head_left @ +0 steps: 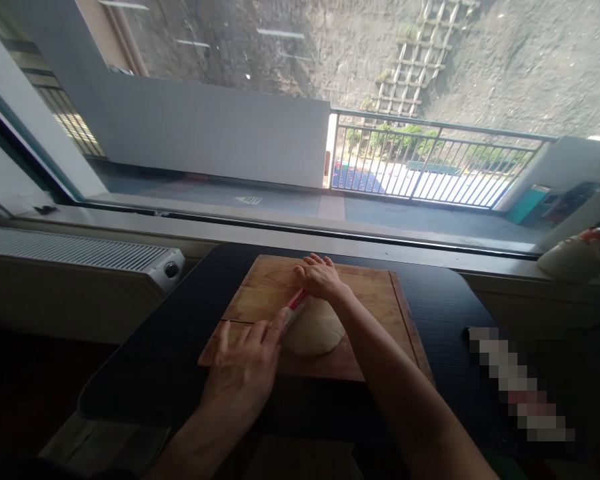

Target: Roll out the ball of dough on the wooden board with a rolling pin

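On a wooden board lies a flattened round of pale dough. A straight red and white stick runs slantwise across the dough's upper left side; its exact kind is not clear. My left hand is over the near end of the stick, thumb along it and fingers spread towards the board's left edge. The far end lies beneath my right hand, whose fingers reach forward beyond the dough. Both palms cover the stick's ends, so only its middle shows. My right forearm crosses over the dough's right edge.
The board rests on a dark table against a windowsill. A white radiator stands at the left. A blurred-out long object lies at the table's right, and a pale rounded container sits on the sill.
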A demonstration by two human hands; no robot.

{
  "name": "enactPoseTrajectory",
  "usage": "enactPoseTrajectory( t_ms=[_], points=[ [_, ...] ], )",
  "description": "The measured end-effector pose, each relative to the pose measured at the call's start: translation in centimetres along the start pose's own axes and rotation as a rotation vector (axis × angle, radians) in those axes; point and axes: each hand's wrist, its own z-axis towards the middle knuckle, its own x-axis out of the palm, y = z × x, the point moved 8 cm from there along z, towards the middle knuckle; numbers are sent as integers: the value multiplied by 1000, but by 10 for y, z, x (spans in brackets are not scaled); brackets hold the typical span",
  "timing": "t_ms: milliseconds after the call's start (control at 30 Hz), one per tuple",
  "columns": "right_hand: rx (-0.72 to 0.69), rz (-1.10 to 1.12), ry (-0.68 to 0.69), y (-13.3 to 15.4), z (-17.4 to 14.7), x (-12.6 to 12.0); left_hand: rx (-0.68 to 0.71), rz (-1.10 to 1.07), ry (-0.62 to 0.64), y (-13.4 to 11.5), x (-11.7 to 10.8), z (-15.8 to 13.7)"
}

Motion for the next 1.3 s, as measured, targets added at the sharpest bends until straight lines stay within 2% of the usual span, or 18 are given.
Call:
enactPoseTrajectory(
  t_ms=[100, 200, 333, 433, 500, 600, 767, 833, 900, 967, 1067, 1133, 1200, 1300],
  points=[
    [16, -2, -38, -12, -23, -2, 45, -46, 19, 9, -5, 9],
    [44, -26, -42, -30, -39, -8, 92, -90, 17, 3, -8, 29],
    [16, -59, 5, -36, -16, -13, -3, -69, 36, -2, -1, 47],
    [-8, -56, 22, -29, 7, -12, -58, -43, 47, 1, 6, 42],
    [5, -46, -8, -25, 6, -13, -54, -30, 32, 3, 5, 38],
    [51, -39, -74, -22, -35, -15, -30, -31, 3, 5, -1, 39],
    [133, -91, -279, -20, -147, -22, 27, -78, -51, 1, 2, 60],
    [144, -113, -293, -20, -162, -21, 41, -83, -76, -4, 5, 60],
    [154, -118, -252, -21, -145, -21, 42, -86, -78, -12, 8, 52],
    [129, -119, -164, -19, -104, -21, 36, -77, -77, -21, 9, 39],
    [5, -113, -16, -9, -35, -21, 17, -42, -72, -32, 7, 23],
    [-48, -101, 15, -2, -9, -24, -4, -40, -49, -33, 7, 19],
    [-63, -99, 15, 2, -9, -26, -25, -56, -33, -28, 7, 21],
    [-15, -112, -35, 1, -60, -20, -28, -67, -63, -16, 6, 31]
  ],
)
